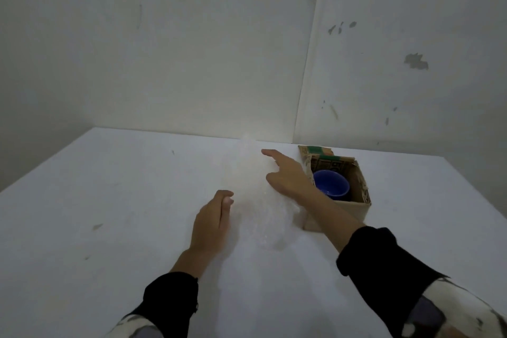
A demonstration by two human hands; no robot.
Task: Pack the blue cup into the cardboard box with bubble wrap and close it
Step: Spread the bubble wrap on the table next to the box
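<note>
The blue cup sits upright inside the open cardboard box at the right of the white table. A clear sheet of bubble wrap lies on the table just left of the box, hard to make out against the white top. My right hand hovers over the wrap's right side, fingers spread, index finger pointing left, holding nothing. My left hand rests at the wrap's left edge with fingers together and slightly curled; whether it pinches the wrap is unclear.
The white table stands in a corner with grey walls behind and to the right. The box's flaps stand up at its far side. Both forearms wear dark sleeves.
</note>
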